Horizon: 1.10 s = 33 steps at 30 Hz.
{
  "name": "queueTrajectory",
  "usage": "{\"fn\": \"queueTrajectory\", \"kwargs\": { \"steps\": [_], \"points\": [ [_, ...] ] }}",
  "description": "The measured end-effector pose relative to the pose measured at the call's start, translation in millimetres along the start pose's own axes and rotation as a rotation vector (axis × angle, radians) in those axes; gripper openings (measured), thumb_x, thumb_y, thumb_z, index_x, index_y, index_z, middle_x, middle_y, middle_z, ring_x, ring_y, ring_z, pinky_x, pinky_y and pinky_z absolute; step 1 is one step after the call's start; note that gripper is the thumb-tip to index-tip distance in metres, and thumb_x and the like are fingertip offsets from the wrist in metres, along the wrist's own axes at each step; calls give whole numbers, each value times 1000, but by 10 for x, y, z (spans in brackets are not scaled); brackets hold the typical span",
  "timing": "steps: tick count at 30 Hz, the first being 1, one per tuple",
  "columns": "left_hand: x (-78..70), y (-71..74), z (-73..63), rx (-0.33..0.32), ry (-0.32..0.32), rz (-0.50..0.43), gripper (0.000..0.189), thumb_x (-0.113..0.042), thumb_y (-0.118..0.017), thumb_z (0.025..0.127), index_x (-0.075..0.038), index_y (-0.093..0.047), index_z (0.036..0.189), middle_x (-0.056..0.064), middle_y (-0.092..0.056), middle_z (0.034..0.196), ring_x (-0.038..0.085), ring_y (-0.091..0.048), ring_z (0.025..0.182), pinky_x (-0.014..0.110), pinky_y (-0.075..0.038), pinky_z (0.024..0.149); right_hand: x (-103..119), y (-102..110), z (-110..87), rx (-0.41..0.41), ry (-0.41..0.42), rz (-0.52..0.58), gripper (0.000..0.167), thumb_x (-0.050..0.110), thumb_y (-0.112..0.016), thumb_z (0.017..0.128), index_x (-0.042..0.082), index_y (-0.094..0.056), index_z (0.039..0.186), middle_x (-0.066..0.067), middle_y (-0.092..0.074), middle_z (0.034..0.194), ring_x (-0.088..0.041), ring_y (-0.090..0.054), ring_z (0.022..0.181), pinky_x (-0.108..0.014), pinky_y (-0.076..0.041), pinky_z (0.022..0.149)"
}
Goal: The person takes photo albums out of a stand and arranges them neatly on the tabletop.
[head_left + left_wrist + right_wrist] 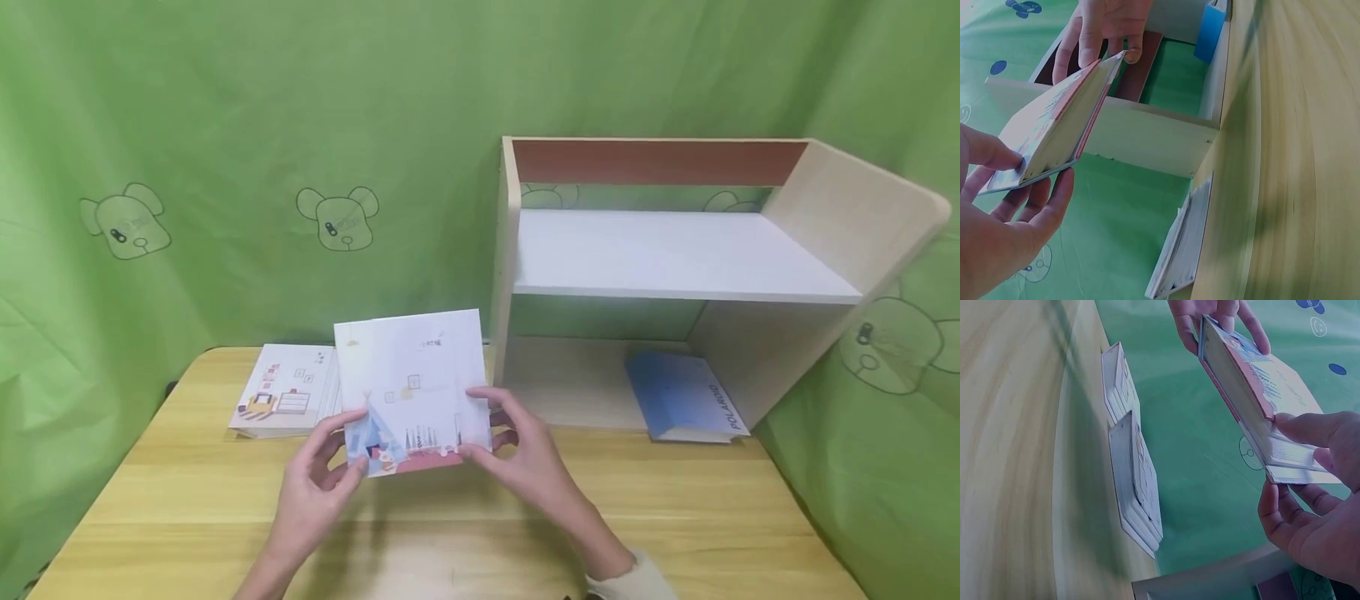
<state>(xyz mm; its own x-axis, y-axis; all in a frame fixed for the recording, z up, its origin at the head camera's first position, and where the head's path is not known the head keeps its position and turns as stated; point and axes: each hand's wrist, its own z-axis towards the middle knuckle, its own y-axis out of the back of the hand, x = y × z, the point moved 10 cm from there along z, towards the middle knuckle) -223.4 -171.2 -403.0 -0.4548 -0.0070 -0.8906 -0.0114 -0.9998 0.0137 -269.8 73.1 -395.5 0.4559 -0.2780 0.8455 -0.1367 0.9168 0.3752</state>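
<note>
A square hardcover book point(412, 367), its pale cover printed with a blue tent and a pink strip, is held above the table between both hands. My left hand point(311, 483) grips its lower left side, thumb on the cover and fingers behind. On the right edge, my right hand point(536, 462) pinches the book the same way. Thick page edges point(1063, 125) show along the near side in the left wrist view. Behind the held book, a white book point(288, 387) with a yellow vehicle picture lies on the table.
On the right stands a wooden shelf unit point(675, 250) with a white board. A blue book point(686, 396) marked POLAROID lies in its lower compartment. Two books lie near the table edge in the right wrist view, one nearer point(1135, 481). A green curtain point(247, 125) hangs behind.
</note>
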Motion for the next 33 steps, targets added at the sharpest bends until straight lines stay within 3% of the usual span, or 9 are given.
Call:
{"fn": "queueTrajectory", "kwargs": {
  "steps": [15, 25, 33],
  "points": [
    [-6, 295, -72, -2, 2, 21, 58, 26, -60, 86, 6, -52, 140, 13, -49, 147, 17, -61, 123, 33, -59, 92, 6, -311, 84, 20, 12, 47, 71, -1, -87, 77, 21, -59, 139, -7, -65, 118, -23, -66, 90, -32, -62, 70],
    [113, 512, -201, -18, 90, 43, 57, 23, -59, 89, 6, -51, 142, 9, -46, 150, 12, -59, 126, 31, -58, 92, 18, -570, 119, 71, -18, 53, 69, -2, -86, 78, 19, -59, 138, -9, -64, 118, -23, -66, 91, -30, -62, 72],
    [101, 600, -232, 6, 69, 56, 58, 23, -59, 89, 7, -48, 144, 7, -46, 151, 11, -59, 126, 31, -58, 92, 38, -681, 114, 64, -41, 53, 67, -1, -86, 78, 19, -60, 136, -7, -66, 116, -21, -66, 91, -34, -63, 72]
  ]
}}
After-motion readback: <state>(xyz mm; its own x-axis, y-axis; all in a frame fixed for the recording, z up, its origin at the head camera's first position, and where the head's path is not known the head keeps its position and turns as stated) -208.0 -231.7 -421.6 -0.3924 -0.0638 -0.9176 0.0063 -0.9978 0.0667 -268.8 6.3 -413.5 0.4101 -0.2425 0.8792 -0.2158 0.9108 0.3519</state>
